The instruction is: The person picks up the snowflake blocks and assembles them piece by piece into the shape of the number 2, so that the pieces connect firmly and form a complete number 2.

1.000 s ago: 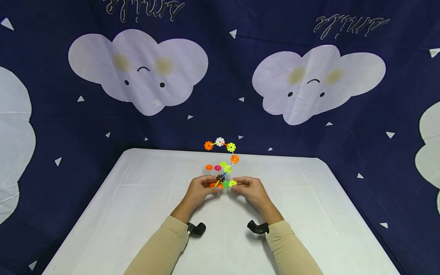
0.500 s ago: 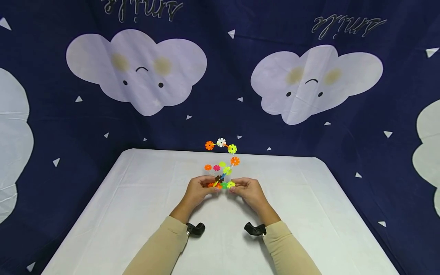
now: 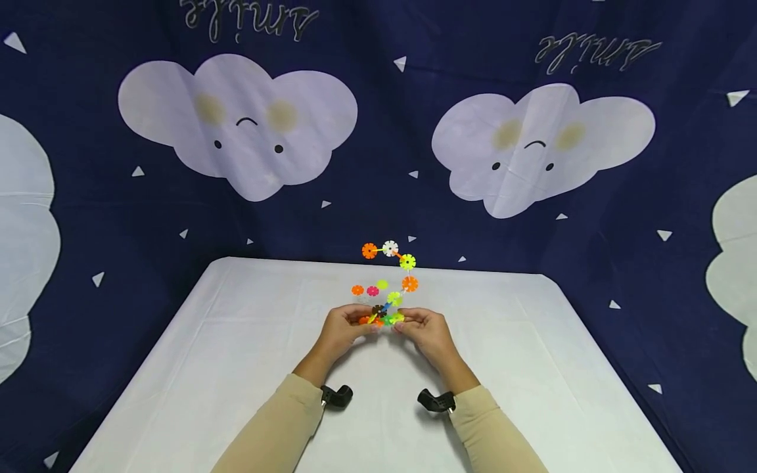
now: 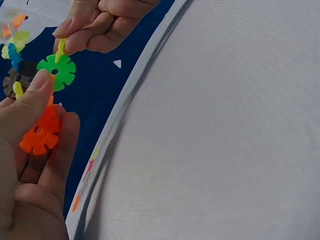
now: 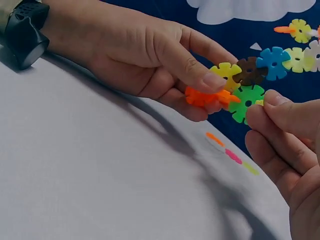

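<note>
A chain of joined plastic snowflake discs (image 3: 410, 284) in several colours is held between both hands, above the table. My left hand (image 3: 343, 322) pinches the chain at an orange disc (image 4: 40, 136), thumb on top and fingers behind. Beside that thumb are a yellow disc (image 5: 226, 75) and a brown disc (image 5: 251, 71). My right hand (image 3: 430, 332) pinches a yellow-green disc (image 4: 60, 50) that meets the green disc (image 4: 59, 72); fingertips partly cover it. From the brown disc the chain runs through a blue disc (image 5: 272, 63) and curves away to an orange end disc (image 3: 369, 250).
Loose discs lie on the white table (image 3: 248, 368) beyond the hands: an orange one (image 3: 357, 290), a pink one (image 3: 372, 291), a yellow-green one (image 3: 382, 284) and a clear one (image 5: 216, 145). A dark blue cloth with clouds (image 3: 239, 125) hangs behind.
The chain's far end has swung to the right and slightly down. My right hand has shifted slightly left; the left hand keeps its hold almost in place.
</note>
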`<state>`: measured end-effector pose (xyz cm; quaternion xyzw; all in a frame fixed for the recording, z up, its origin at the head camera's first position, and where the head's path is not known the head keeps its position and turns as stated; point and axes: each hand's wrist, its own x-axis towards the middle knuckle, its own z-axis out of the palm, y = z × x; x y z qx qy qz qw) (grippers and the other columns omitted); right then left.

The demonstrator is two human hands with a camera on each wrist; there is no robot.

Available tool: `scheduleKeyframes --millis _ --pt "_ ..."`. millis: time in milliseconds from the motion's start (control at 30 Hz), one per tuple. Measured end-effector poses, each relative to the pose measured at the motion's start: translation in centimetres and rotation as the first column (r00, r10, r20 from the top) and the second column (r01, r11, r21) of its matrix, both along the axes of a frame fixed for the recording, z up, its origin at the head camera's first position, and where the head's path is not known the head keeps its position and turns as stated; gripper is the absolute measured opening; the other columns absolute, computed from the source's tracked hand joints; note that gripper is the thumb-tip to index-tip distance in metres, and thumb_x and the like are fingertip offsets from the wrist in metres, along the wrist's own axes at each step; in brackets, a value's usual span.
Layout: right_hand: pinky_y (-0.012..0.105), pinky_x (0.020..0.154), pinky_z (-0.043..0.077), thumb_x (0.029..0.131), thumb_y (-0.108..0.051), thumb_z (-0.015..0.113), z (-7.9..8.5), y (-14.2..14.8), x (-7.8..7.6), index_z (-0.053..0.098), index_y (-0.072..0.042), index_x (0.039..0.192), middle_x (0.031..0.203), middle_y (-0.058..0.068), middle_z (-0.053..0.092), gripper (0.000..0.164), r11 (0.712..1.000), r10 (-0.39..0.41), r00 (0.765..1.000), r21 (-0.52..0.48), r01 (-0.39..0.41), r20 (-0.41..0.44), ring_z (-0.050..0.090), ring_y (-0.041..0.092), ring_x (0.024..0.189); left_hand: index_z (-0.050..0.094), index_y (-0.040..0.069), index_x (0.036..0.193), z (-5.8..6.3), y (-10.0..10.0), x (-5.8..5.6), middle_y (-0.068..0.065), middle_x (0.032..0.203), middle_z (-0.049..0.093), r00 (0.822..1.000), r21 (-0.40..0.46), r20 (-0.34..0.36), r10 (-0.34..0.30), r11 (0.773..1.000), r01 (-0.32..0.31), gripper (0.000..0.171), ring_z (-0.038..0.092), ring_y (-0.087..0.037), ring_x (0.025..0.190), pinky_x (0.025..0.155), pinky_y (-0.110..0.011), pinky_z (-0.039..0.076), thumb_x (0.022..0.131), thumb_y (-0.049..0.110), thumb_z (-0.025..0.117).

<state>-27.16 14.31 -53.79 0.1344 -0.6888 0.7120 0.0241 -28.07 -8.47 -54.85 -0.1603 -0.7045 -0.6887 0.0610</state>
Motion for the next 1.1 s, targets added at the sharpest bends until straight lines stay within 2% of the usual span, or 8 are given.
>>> scheduleKeyframes --millis 167,300,433,567,767,833,967,1100 --pt "0.037 0.08 0.063 0.091 0.015 0.073 0.1 -0.2 0.4 0.066 0.019 0.123 0.097 0.028 0.072 0.033 0.999 0.031 0.998 -0.027 -0.033 -0.058 0.076 0.021 0.083 0.071 -0.006 0.127 -0.2 0.0 -0.1 -0.017 0.125 0.072 0.997 0.038 0.011 -0.076 0.996 0.075 0.046 0.066 -0.027 0.118 0.097 -0.029 0.055 0.084 -0.011 0.085" --pt "0.038 0.081 0.062 0.092 0.016 0.072 0.0 -0.5 0.6 0.065 0.018 0.124 0.098 0.026 0.072 0.033 0.997 0.037 0.996 -0.067 -0.042 -0.075 0.076 0.022 0.085 0.07 -0.005 0.13 -0.3 0.0 -0.2 -0.016 0.126 0.07 0.992 0.056 0.033 -0.124 0.991 0.122 0.045 0.064 -0.026 0.114 0.093 -0.027 0.056 0.087 -0.011 0.081" --pt "0.036 0.082 0.062 0.092 0.015 0.073 0.1 -1.1 0.7 0.064 0.019 0.125 0.098 0.023 0.072 0.034 0.996 0.031 0.995 -0.076 -0.038 -0.096 0.076 0.021 0.085 0.07 -0.006 0.128 -0.1 0.0 -0.1 -0.013 0.118 0.07 0.993 0.055 0.07 -0.097 0.994 0.093 0.044 0.064 -0.023 0.101 0.082 -0.023 0.057 0.086 -0.01 0.081" --pt "0.035 0.081 0.062 0.092 0.014 0.074 0.1 -1.7 1.0 0.065 0.018 0.124 0.097 0.023 0.072 0.034 0.997 0.023 0.994 -0.068 -0.031 -0.111 0.076 0.021 0.085 0.07 -0.006 0.124 0.0 0.0 0.0 -0.013 0.114 0.071 0.992 0.073 0.1 -0.071 0.995 0.064 0.044 0.065 -0.021 0.097 0.078 -0.022 0.056 0.083 -0.008 0.086" --pt "0.032 0.08 0.062 0.091 0.013 0.076 -0.1 -2.5 1.3 0.063 0.021 0.125 0.098 0.026 0.072 0.037 0.998 0.043 0.992 -0.047 -0.049 -0.12 0.074 0.018 0.085 0.075 -0.007 0.113 -0.1 -0.1 0.0 -0.012 0.105 0.077 0.997 0.083 0.063 -0.04 0.996 0.034 0.035 0.069 -0.019 0.09 0.073 -0.023 0.056 0.08 -0.006 0.089" --pt "0.031 0.079 0.062 0.091 0.013 0.076 -0.1 -2.7 1.4 0.062 0.022 0.125 0.098 0.025 0.072 0.038 0.998 0.043 0.991 -0.045 -0.049 -0.128 0.074 0.017 0.085 0.074 -0.009 0.113 -0.2 -0.1 0.0 -0.012 0.103 0.077 0.998 0.1 0.049 -0.049 0.994 0.044 0.034 0.07 -0.017 0.091 0.074 -0.023 0.057 0.081 -0.007 0.088" --pt "0.032 0.078 0.062 0.092 0.015 0.073 0.1 -2.9 1.5 0.061 0.022 0.126 0.097 0.026 0.071 0.037 0.996 0.048 0.989 -0.065 -0.058 -0.138 0.073 0.017 0.084 0.072 -0.014 0.113 -0.2 -0.3 0.2 -0.014 0.101 0.078 0.996 0.146 0.035 -0.078 0.987 0.072 0.032 0.07 -0.015 0.086 0.069 -0.021 0.056 0.085 -0.006 0.085" --pt "0.036 0.079 0.063 0.093 0.014 0.072 0.2 -3.0 1.5 0.063 0.018 0.128 0.098 0.027 0.069 0.036 0.995 0.062 0.988 -0.071 -0.073 -0.139 0.073 0.019 0.084 0.069 -0.019 0.115 -0.2 -0.3 0.2 -0.024 0.105 0.075 0.995 0.194 0.016 -0.102 0.976 0.097 0.033 0.071 -0.015 0.089 0.073 -0.022 0.057 0.087 -0.008 0.082"
